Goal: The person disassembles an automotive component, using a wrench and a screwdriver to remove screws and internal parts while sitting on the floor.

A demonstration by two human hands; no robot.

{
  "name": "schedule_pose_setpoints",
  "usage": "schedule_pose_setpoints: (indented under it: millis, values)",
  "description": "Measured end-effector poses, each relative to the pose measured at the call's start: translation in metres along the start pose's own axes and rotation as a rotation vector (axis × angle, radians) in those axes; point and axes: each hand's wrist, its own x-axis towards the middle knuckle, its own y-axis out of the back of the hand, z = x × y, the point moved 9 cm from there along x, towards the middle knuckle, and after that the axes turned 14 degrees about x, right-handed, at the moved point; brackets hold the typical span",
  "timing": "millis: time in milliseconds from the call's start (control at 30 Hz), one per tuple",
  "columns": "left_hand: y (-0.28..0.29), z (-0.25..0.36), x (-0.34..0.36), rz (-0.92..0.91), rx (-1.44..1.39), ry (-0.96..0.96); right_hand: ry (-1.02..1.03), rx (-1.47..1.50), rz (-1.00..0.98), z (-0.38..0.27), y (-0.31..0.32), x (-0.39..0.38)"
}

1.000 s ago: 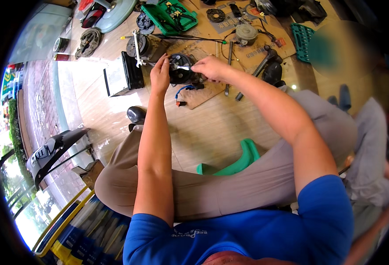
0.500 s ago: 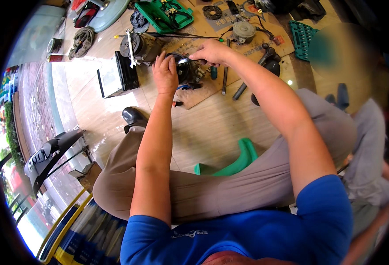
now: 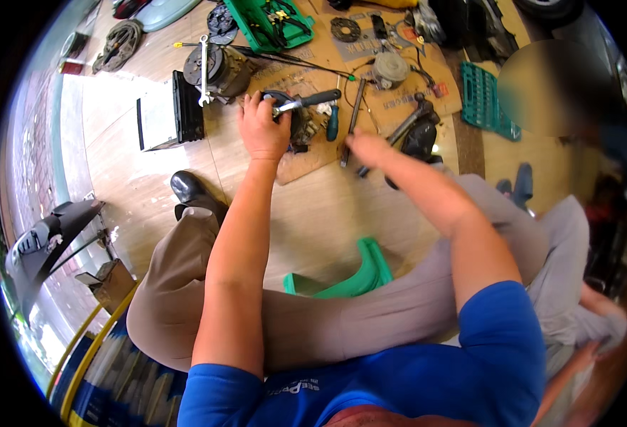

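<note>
My left hand (image 3: 263, 132) is closed around the head of a ratchet wrench (image 3: 313, 99), over a dark motor part (image 3: 300, 132) on the cardboard. The wrench's black-gripped handle points right, free of my right hand. My right hand (image 3: 369, 148) is at the lower end of a dark metal bar (image 3: 354, 117); its fingers are smeared by motion, so I cannot see whether they grip it. A screwdriver with a teal handle (image 3: 332, 124) lies between the wrench and the bar.
A combination spanner (image 3: 204, 71) rests against a round motor (image 3: 221, 67) at left, beside a black-and-white box (image 3: 174, 110). A hammer-like tool (image 3: 402, 124) lies right of the bar. Beyond are green tool cases (image 3: 256, 32). A green curved piece (image 3: 349, 277) lies near my legs.
My right hand has left the ratchet wrench handle and moved right and nearer, to the metal bar. My left hand stays at the wrench head. The whole view has shifted slightly.
</note>
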Motion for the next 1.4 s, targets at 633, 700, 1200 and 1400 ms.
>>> schedule_pose_setpoints:
  millis: [633,700,1200,1400]
  values:
    - [0.001,-0.011,0.002,-0.086,0.077,0.185,0.284,1.118,-0.477,-0.186,0.092,-0.107]
    - [0.002,-0.007,0.004,-0.1,0.082,0.187,0.493,1.165,-0.641,-0.229,0.109,-0.15]
    - [-0.003,-0.021,0.0,-0.164,0.011,0.191,0.882,0.625,-0.125,-0.223,0.279,-0.134]
    - [-0.004,-0.015,0.001,-0.147,0.043,0.201,0.384,0.86,-0.992,-0.236,0.122,-0.193]
